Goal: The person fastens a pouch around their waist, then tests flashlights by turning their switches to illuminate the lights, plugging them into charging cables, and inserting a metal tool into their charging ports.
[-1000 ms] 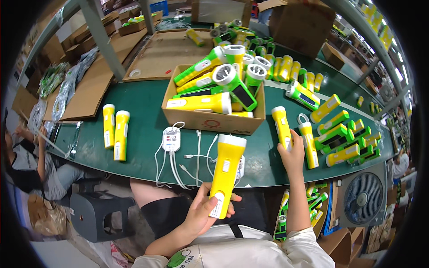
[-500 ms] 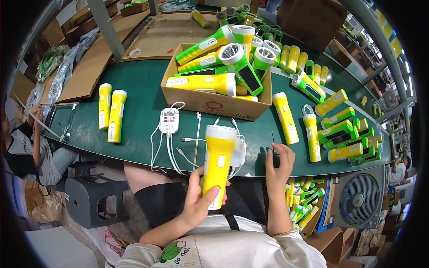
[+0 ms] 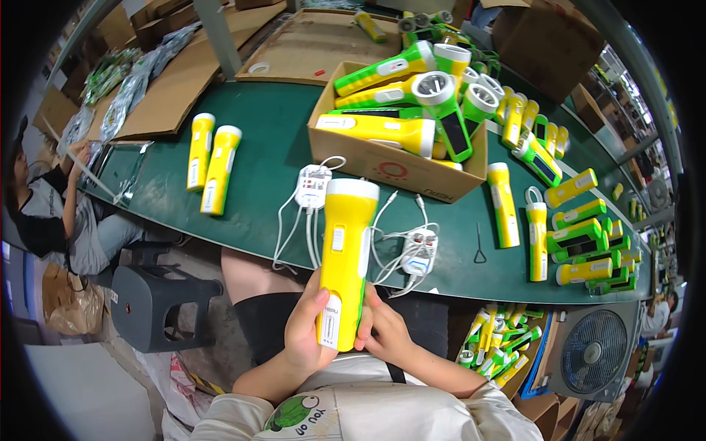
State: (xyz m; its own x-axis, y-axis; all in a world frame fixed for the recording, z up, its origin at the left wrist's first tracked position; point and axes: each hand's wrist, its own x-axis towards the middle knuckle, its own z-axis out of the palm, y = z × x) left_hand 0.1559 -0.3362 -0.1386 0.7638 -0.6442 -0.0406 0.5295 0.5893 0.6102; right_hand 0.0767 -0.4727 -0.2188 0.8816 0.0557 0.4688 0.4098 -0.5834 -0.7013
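A yellow and green flashlight with a white head stands almost upright in front of me, its switch facing me. My left hand is closed round its lower end from the left, the thumb on the pale label. My right hand grips the same end from the right, fingers against the green side, partly hidden by the flashlight. Beyond it on the table are two white USB charging hubs with tangled white cables. A thin metal rod with a triangular loop lies right of them.
A cardboard box full of flashlights stands on the green table. Two flashlights lie at left; several more lie at right. Below the edge are a bin of flashlights and a fan. A person sits at far left.
My right hand has left the thin metal rod on the table and come over to the flashlight. The view has shifted, so the table things appear further right.
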